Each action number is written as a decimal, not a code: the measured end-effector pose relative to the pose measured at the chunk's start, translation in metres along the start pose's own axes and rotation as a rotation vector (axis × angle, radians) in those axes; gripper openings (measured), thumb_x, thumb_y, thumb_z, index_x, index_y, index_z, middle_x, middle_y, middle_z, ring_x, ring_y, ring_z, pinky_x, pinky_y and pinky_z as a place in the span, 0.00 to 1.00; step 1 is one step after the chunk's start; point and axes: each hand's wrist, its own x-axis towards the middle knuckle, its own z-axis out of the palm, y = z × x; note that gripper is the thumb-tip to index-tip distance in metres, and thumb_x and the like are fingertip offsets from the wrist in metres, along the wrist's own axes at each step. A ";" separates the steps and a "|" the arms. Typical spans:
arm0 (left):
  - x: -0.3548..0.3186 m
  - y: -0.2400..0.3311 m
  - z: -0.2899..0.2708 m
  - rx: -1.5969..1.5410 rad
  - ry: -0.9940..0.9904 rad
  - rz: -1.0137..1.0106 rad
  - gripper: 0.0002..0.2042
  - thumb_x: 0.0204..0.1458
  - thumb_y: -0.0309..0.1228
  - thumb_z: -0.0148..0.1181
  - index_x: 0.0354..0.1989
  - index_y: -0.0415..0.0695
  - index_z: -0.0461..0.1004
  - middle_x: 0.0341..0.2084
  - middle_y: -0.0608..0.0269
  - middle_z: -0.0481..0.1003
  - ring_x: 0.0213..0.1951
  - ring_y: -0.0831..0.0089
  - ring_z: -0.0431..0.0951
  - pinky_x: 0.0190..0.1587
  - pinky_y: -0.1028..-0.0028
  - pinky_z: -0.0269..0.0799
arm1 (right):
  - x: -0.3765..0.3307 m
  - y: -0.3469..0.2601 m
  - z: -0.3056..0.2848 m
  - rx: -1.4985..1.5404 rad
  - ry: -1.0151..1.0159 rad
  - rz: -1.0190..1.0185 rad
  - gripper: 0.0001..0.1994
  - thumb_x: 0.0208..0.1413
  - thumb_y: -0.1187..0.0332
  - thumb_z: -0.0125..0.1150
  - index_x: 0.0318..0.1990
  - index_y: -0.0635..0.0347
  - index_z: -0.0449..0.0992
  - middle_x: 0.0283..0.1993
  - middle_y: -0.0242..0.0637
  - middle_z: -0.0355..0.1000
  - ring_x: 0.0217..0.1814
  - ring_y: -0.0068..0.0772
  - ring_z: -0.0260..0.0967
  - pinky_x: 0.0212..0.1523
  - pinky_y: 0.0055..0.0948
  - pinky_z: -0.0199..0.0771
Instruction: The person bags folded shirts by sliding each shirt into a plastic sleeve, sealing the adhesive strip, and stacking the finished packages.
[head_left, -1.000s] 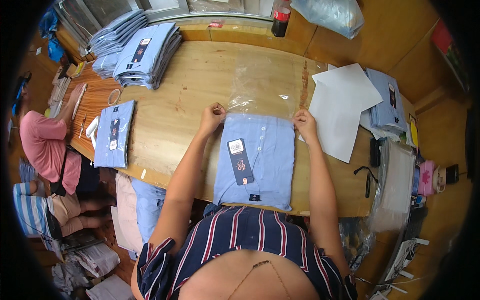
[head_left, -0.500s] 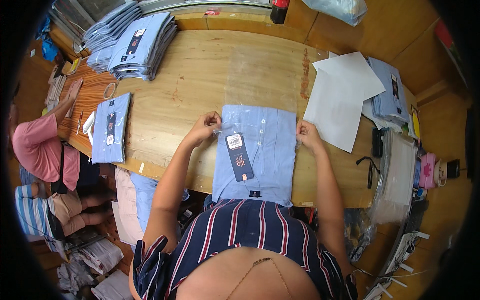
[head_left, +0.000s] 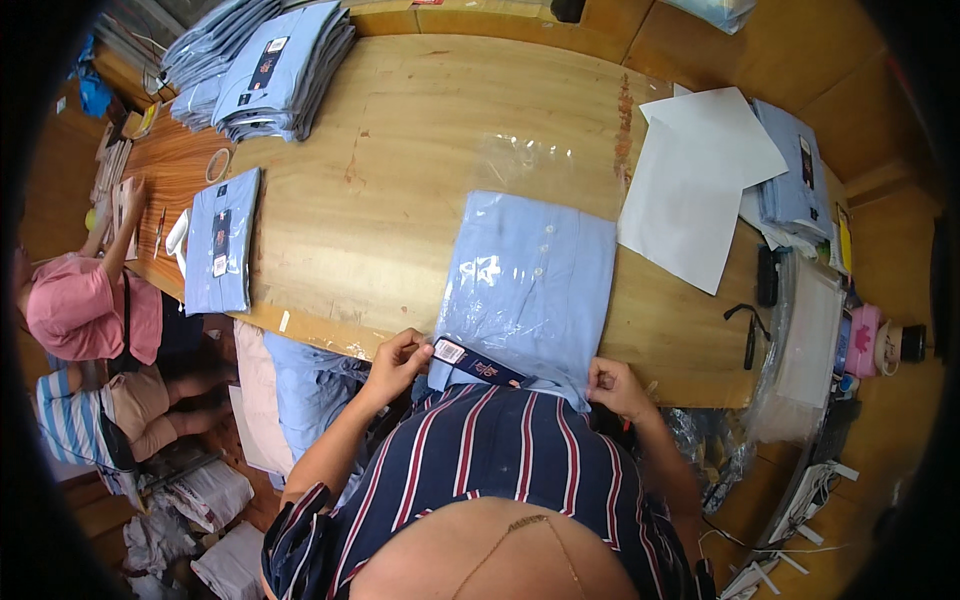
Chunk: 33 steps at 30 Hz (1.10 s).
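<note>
A folded light blue shirt (head_left: 540,290) lies on the table in front of me, largely inside a clear plastic bag (head_left: 520,158) whose far end lies flat beyond it. With fingers closed at the shirt's near left corner, my left hand (head_left: 398,366) pinches the bag's edge. My right hand (head_left: 617,388) pinches the bag at the near right corner. Between them a dark blue hang tag (head_left: 480,364) with a white label lies aslant over the shirt's near end, close to my body.
Bagged blue shirts are stacked (head_left: 285,75) at the far left; one bagged shirt (head_left: 222,240) lies nearer. White paper sheets (head_left: 685,190) and more folded shirts (head_left: 790,165) lie right, with glasses (head_left: 748,335) nearby. A person in pink (head_left: 95,305) works at the left.
Both hands have moved toward me, drawing the bag's edge down over the shirt to its near end. The hang tag now lies slanted near my body. The person at left has leaned forward.
</note>
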 end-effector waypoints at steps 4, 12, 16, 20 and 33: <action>0.011 0.002 0.013 0.218 0.135 0.079 0.10 0.44 0.24 0.58 0.22 0.41 0.60 0.14 0.70 0.65 0.19 0.86 0.64 0.19 0.85 0.60 | 0.012 -0.007 0.005 0.031 0.210 -0.092 0.07 0.40 0.84 0.47 0.21 0.59 0.61 0.20 0.22 0.56 0.23 0.10 0.54 0.23 0.13 0.55; 0.053 0.033 0.044 0.707 0.389 0.642 0.10 0.37 0.22 0.60 0.19 0.36 0.62 0.33 0.57 0.68 0.27 0.73 0.69 0.29 0.75 0.65 | 0.053 -0.038 0.001 -0.621 0.915 -0.550 0.08 0.43 0.77 0.53 0.33 0.64 0.67 0.34 0.41 0.65 0.36 0.34 0.65 0.36 0.28 0.65; 0.060 0.037 0.051 0.564 0.337 0.650 0.06 0.38 0.19 0.58 0.22 0.36 0.66 0.30 0.59 0.69 0.32 0.72 0.69 0.36 0.74 0.63 | 0.057 -0.052 0.039 -0.936 0.579 -0.688 0.13 0.41 0.78 0.54 0.38 0.61 0.69 0.37 0.42 0.66 0.39 0.41 0.63 0.38 0.33 0.64; 0.067 0.042 0.053 0.384 0.272 0.522 0.06 0.38 0.17 0.56 0.28 0.37 0.71 0.27 0.57 0.70 0.29 0.69 0.70 0.32 0.76 0.66 | 0.072 -0.050 0.035 -0.855 0.486 -0.640 0.10 0.41 0.80 0.54 0.35 0.65 0.71 0.31 0.37 0.66 0.33 0.35 0.65 0.33 0.29 0.65; 0.043 0.045 0.061 0.585 0.339 1.182 0.12 0.30 0.14 0.57 0.27 0.38 0.71 0.24 0.56 0.70 0.26 0.64 0.71 0.26 0.74 0.66 | 0.075 -0.040 0.007 0.197 0.185 0.082 0.14 0.47 0.76 0.54 0.43 0.70 0.67 0.25 0.34 0.68 0.19 0.18 0.60 0.17 0.15 0.60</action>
